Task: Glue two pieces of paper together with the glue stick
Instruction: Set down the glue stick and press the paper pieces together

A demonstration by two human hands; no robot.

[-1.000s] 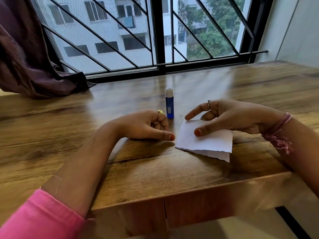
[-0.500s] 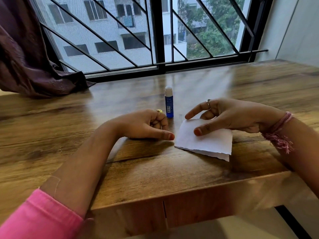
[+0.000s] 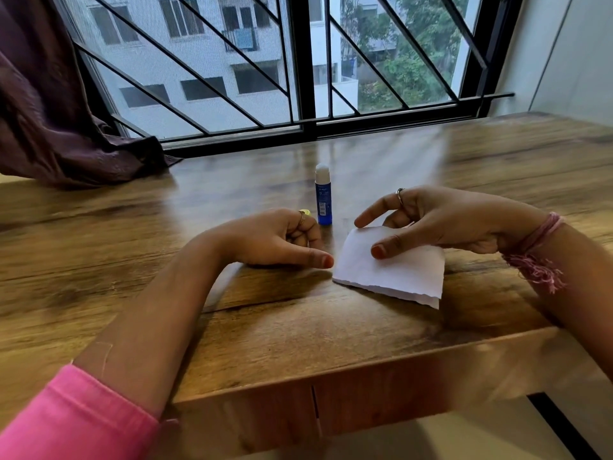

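Head view, wide-angle, edges bent. White torn-edged paper (image 3: pixel 391 267) lies flat on the brown wooden table (image 3: pixel 132 260) near its front edge; a second layer shows only as a sliver along the ragged lower edge, so whether it is two sheets or a fold cannot be told. Right hand (image 3: pixel 441 220): thumb tip pressed on the paper, fingers loosely spread above its far edge, which they partly hide. Left hand (image 3: pixel 275 240): fingers curled inward, holding nothing, thumb straight on the table just beside the paper. Blue glue stick with white cap (image 3: pixel 322 197) stands upright just behind the left hand; label print too small to read. Both forearms cut off by the frame.
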